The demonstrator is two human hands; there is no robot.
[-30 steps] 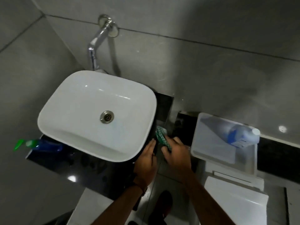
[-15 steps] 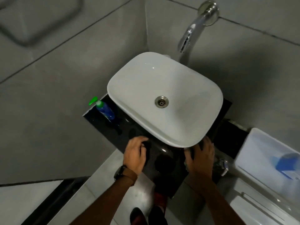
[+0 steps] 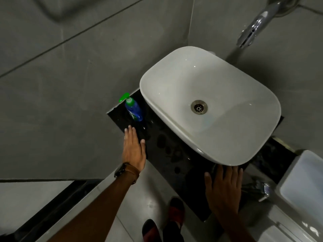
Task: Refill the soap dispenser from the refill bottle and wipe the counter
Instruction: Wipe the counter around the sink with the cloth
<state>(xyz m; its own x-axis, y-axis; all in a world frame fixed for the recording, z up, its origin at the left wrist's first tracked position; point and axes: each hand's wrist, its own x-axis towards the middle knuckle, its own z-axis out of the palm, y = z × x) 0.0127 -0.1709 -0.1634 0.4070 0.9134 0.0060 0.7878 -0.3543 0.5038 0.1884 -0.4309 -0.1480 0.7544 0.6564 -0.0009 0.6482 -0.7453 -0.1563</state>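
The grey tiled wall point(image 3: 70, 67) rises behind the basin point(image 3: 209, 109), a white rounded bowl with a metal drain point(image 3: 198, 107) at its middle. Under the basin lies the black glossy desk point(image 3: 167, 151), showing on the basin's left and near sides. A white bin point(image 3: 300, 187) sits to the basin's lower right, and a chrome tap point(image 3: 251, 30) juts from the wall above the basin's far right edge. The right hand point(image 3: 224, 191) lies flat and spread on the desk just below the basin's near rim. The left hand point(image 3: 134, 149) is flat, fingers straight and close together, on the desk's left edge, a watch point(image 3: 126, 172) at its wrist. The dispenser point(image 3: 133, 109), blue with a green pump, stands just left of the basin, empty-handed reach apart from the left hand's fingertips.
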